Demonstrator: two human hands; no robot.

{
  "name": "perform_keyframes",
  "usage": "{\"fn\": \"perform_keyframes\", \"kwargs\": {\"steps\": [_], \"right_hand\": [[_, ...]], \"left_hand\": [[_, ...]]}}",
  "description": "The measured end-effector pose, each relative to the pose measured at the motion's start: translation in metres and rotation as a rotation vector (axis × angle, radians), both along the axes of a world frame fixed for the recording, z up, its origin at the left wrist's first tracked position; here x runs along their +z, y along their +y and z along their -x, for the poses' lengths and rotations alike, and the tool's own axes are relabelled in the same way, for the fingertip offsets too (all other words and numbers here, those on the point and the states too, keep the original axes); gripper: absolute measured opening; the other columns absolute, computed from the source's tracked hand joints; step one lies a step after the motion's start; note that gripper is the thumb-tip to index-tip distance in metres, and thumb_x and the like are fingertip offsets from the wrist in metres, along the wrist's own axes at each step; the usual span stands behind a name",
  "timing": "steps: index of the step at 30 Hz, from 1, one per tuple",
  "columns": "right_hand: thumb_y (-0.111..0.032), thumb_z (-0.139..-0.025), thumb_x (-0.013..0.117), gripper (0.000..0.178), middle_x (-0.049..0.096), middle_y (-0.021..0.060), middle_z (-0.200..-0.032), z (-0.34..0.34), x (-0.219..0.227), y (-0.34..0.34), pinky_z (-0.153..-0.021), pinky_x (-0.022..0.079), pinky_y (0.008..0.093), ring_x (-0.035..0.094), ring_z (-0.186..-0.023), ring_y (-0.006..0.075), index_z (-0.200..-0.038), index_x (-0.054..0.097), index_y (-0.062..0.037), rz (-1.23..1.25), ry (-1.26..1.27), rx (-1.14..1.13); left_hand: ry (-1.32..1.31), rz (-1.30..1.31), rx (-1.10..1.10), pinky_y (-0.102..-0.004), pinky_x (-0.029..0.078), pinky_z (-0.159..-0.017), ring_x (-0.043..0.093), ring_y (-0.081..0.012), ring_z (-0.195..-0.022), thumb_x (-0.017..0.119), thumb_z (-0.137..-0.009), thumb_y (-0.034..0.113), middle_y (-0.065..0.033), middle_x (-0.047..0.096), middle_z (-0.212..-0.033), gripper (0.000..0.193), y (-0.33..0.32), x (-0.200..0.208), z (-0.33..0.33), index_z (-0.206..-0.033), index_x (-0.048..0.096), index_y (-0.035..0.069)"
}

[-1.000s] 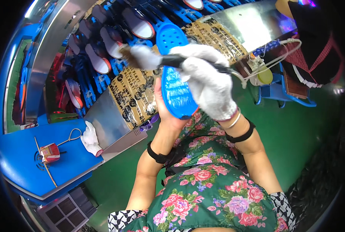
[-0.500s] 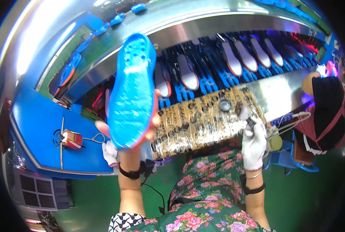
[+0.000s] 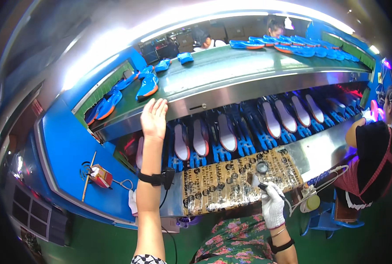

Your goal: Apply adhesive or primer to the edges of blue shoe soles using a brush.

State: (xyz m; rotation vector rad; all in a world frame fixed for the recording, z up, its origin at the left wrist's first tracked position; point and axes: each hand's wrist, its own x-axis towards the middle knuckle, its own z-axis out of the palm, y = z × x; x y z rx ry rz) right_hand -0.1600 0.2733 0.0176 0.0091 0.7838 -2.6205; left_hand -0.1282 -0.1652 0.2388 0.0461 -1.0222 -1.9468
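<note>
My bare left hand (image 3: 154, 119) reaches up to the front edge of the upper belt, fingers stretched out and nothing in them. Just beyond its fingertips, a blue shoe sole with an orange edge (image 3: 147, 86) rests on the green belt. In a white knit glove, my right hand (image 3: 273, 206) grips a flat brush (image 3: 255, 180) by its dark handle. The brush's dark bristles hover over a tape-wrapped work board (image 3: 222, 185), near a small round dish (image 3: 262, 167).
Grey-topped soles (image 3: 227, 134) sit in a row on blue holders along the lower line. More blue soles (image 3: 292, 43) lie across the upper belt (image 3: 213, 72). On the blue side table (image 3: 64, 145) is a red box (image 3: 101, 177). A co-worker (image 3: 372, 149) is at the right.
My left hand has let go of the blue sole it held up and stretched forward to the upper belt. The right hand, still with the brush, has shifted slightly left and lower in view.
</note>
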Motion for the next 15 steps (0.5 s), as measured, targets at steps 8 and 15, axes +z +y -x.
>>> {"fn": "perform_keyframes", "kwargs": {"steps": [8, 15], "right_hand": [[-0.001, -0.096, 0.065, 0.021, 0.069, 0.0090, -0.104, -0.004, -0.004, -0.005, -0.065, 0.053, 0.0209, 0.065, -0.082, 0.0118, -0.117, 0.065, 0.0013, 0.073, 0.005, 0.019], [-0.008, -0.099, 0.065, 0.020, 0.068, 0.0049, -0.107, -0.001, 0.006, -0.016, -0.063, 0.052, 0.0189, 0.064, -0.084, 0.0090, -0.118, 0.063, -0.0037, 0.068, -0.009, 0.078]], "left_hand": [[-0.612, 1.281, 0.932, -0.0465, 0.035, -0.117, 0.051, -0.0362, -0.137, 0.068, -0.094, 0.039, -0.0231, 0.057, -0.144, 0.068, 0.003, -0.005, 0.039, -0.143, 0.053, -0.006], [-0.714, 1.595, 1.200, -0.0525, 0.030, -0.118, 0.044, -0.0375, -0.142, 0.063, -0.094, 0.057, -0.0256, 0.051, -0.148, 0.080, -0.006, -0.015, 0.042, -0.143, 0.052, -0.005]]}}
